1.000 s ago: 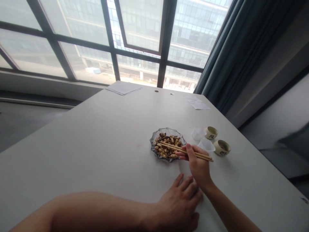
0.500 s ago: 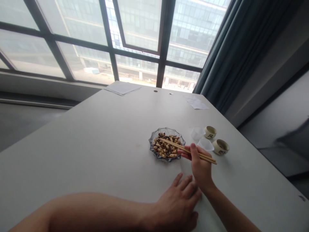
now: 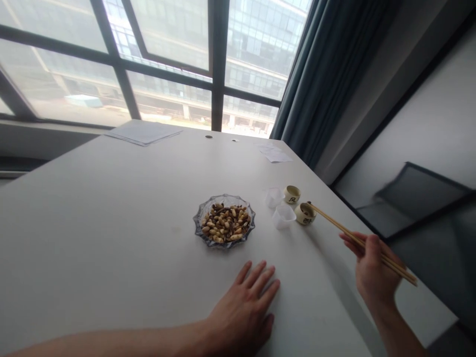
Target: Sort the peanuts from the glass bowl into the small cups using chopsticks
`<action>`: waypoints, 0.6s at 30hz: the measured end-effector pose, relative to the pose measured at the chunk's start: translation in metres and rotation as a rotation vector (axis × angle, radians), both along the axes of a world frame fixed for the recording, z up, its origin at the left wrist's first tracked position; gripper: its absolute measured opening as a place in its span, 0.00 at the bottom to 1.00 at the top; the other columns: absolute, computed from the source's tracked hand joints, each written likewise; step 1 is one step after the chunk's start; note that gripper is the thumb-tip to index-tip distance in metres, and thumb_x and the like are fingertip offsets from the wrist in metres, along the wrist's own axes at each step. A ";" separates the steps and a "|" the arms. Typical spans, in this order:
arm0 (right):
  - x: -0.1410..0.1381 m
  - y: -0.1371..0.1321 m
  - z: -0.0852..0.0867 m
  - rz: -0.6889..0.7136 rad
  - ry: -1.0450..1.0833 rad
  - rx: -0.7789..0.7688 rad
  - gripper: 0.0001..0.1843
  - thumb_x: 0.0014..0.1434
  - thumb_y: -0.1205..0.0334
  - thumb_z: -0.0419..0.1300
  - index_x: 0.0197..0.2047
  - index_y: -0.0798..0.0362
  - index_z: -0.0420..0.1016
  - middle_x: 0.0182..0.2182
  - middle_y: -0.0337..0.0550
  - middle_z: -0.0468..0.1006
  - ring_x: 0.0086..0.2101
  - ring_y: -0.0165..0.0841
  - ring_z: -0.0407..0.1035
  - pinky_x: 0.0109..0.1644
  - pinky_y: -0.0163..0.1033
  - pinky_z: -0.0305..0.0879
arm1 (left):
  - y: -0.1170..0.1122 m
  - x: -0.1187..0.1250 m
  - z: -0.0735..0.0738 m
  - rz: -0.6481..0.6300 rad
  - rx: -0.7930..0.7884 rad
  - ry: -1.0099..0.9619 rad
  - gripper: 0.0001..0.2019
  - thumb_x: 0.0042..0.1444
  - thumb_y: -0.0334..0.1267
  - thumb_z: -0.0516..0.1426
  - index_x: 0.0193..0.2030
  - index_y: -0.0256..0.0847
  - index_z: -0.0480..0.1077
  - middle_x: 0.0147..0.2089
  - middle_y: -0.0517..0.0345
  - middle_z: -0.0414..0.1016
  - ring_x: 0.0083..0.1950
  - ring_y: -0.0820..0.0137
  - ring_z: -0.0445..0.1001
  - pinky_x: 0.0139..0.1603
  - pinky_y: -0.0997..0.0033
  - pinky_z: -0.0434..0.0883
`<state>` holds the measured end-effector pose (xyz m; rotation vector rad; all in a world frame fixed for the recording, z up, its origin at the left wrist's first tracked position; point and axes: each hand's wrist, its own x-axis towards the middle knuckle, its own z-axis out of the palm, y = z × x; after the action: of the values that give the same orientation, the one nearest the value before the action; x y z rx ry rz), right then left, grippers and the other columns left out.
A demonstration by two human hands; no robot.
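Note:
My right hand grips a pair of wooden chopsticks, whose tips reach the rim of the nearer beige cup. A small dark piece shows at the tips, too small to name for sure. Dark bits lie inside that cup. My left hand rests flat on the table, fingers spread, holding nothing. Just beyond it stands a scalloped glass bowl of mixed nuts and dark seeds.
Beside the nearer cup stand a second beige cup and two translucent plastic cups, one nearer and one farther. Paper sheets lie at the white table's far left, more papers at the far right.
My right hand has carried the chopsticks from over the glass bowl rightward to the nearer beige cup. My left hand stays on the table, and the view has turned right.

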<state>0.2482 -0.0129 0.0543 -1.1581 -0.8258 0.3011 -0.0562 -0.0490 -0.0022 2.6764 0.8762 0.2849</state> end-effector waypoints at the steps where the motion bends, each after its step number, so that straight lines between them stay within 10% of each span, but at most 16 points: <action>1: 0.008 0.000 -0.004 -0.007 -0.023 -0.029 0.23 0.62 0.45 0.69 0.36 0.61 0.81 0.29 0.50 0.85 0.28 0.37 0.83 0.35 0.36 0.82 | 0.000 0.000 0.001 0.000 0.001 0.005 0.37 0.58 0.31 0.59 0.75 0.39 0.60 0.79 0.43 0.50 0.79 0.45 0.47 0.76 0.36 0.46; 11: 0.025 0.002 -0.002 0.002 -0.189 -0.124 0.27 0.61 0.40 0.67 0.36 0.60 0.81 0.29 0.51 0.84 0.28 0.40 0.83 0.37 0.42 0.83 | 0.002 0.000 -0.003 0.007 0.021 -0.016 0.35 0.60 0.32 0.60 0.75 0.40 0.61 0.79 0.43 0.52 0.78 0.45 0.49 0.76 0.37 0.46; 18: -0.036 -0.006 0.011 0.180 -0.211 -0.090 0.20 0.66 0.47 0.65 0.39 0.58 0.82 0.29 0.50 0.85 0.29 0.41 0.83 0.37 0.43 0.83 | -0.002 -0.001 -0.005 0.026 0.017 -0.080 0.28 0.73 0.49 0.54 0.75 0.41 0.60 0.79 0.45 0.52 0.79 0.49 0.47 0.77 0.40 0.43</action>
<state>0.2119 -0.0186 0.0657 -1.2150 -1.1147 0.3718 -0.0572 -0.0509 -0.0071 2.6509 0.8890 0.4039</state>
